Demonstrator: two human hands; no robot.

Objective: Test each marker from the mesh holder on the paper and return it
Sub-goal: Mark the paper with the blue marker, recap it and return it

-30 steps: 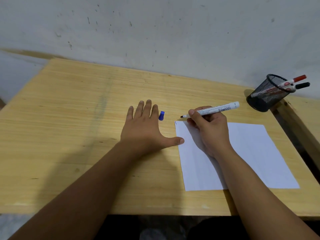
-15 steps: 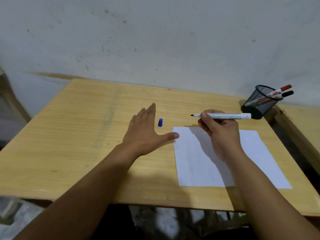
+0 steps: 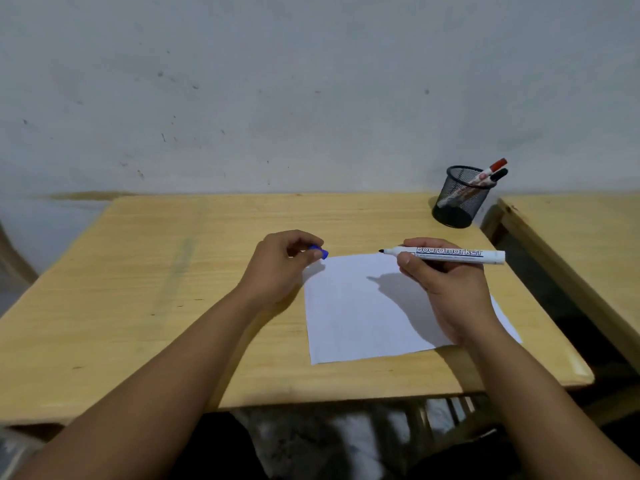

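With the right hand [image 3: 446, 285] fingers closed round an uncapped marker [image 3: 446, 253] above the paper [image 3: 360, 306] and left hand [image 3: 280, 268] fingers pinching its blue cap [image 3: 321, 252], recapping seems next, while two markers wait in the mesh holder [image 3: 459, 197] beyond.

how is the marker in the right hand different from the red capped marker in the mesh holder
The white board marker in the right hand is uncapped, its dark tip bare; the red-capped marker has its cap on. The board marker lies nearly level above the paper; the red-capped marker leans upright in the mesh holder. Both have white barrels.
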